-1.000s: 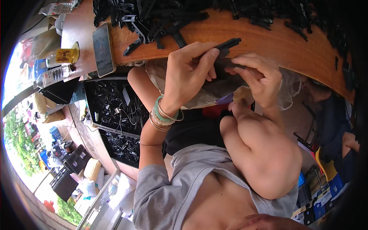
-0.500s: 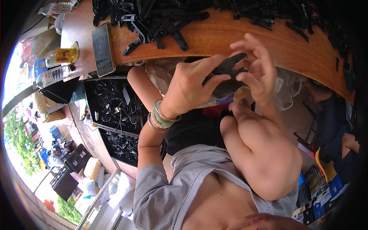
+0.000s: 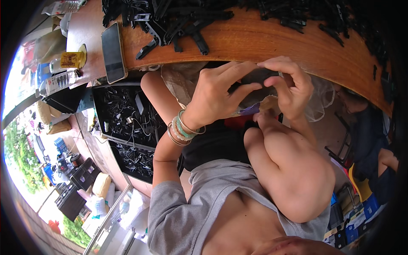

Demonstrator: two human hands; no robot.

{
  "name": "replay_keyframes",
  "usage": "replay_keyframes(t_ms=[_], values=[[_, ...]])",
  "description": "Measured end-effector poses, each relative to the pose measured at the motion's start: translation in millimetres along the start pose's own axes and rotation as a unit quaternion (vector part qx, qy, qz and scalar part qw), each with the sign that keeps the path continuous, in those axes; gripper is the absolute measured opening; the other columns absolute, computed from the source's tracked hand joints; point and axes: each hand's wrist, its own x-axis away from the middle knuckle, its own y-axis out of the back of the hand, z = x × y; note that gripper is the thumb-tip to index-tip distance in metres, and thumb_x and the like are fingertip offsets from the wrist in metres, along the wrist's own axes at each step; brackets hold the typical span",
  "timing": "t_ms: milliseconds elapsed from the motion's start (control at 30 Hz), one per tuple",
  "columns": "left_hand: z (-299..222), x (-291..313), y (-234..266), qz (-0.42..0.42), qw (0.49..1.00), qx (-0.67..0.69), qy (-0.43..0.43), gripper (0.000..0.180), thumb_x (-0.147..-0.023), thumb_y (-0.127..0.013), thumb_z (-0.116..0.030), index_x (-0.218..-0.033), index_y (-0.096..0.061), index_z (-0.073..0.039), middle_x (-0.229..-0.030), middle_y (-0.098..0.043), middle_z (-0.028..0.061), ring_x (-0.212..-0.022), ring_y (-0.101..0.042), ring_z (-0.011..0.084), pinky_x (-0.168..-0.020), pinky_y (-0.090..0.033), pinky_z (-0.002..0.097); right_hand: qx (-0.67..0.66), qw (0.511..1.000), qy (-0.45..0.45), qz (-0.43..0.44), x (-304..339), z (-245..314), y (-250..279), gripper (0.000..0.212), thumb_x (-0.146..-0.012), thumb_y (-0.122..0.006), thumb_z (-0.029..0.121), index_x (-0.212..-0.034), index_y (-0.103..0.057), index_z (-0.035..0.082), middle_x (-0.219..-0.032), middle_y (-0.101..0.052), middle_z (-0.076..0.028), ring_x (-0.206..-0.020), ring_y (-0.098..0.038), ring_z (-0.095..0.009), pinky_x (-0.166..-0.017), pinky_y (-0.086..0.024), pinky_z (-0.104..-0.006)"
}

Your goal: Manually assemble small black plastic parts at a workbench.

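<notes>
My left hand [image 3: 216, 91], with bracelets at its wrist, grips a small black plastic part [image 3: 254, 77] between thumb and fingers. My right hand [image 3: 294, 87] curls around the part's other end, its index fingertip close to the left fingertips. Much of the part is hidden by the fingers, so its exact kind does not show. Both hands are above my lap, just off the table's near edge. Beyond them, a heap of similar black plastic pieces [image 3: 170, 25] covers the far side of the brown wooden table [image 3: 242, 38].
A phone [image 3: 113, 53] lies on the table at left, near a yellow container [image 3: 71, 60]. Black trays [image 3: 123, 111] of small dark parts and cables stand low at left. Clear plastic bags [image 3: 321, 95] hang under the table edge. Another person's arm [image 3: 387, 159] shows at far right.
My right hand has lowered and its spread fingers have closed in around the black part. My left hand has barely moved and keeps its grip.
</notes>
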Motion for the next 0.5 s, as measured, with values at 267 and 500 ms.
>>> replay_keyframes(t_ms=[267, 500], values=[[24, -22, 31, 0.016, 0.996, -0.09, -0.006, 0.017, -0.076, -0.075, -0.016, -0.084, -0.068, -0.003, -0.074, -0.063, 0.0091, -0.063, -0.063, 0.0263, -0.059, -0.051, 0.0331, 0.029, 0.991, -0.099, 0.08, -4, -3, 3, 0.03, -0.075, -0.074, 0.005, -0.104, -0.065, 0.002, -0.092, -0.066, -0.007, -0.075, -0.06, -0.014, -0.063, -0.045, -0.0256], [57, -65, 36, 0.008, 0.895, -0.438, -0.087, 0.03, -0.073, -0.073, -0.014, -0.101, -0.065, -0.006, -0.084, -0.055, 0.006, -0.076, -0.061, 0.0213, -0.061, -0.051, 0.0335, 0.472, 0.869, 0.117, -0.095, -52, -33, 49, 0.024, -0.074, -0.074, 0.009, -0.097, -0.066, 0.009, -0.09, -0.061, -0.004, -0.081, -0.057, -0.021, -0.07, -0.044, -0.0335]])
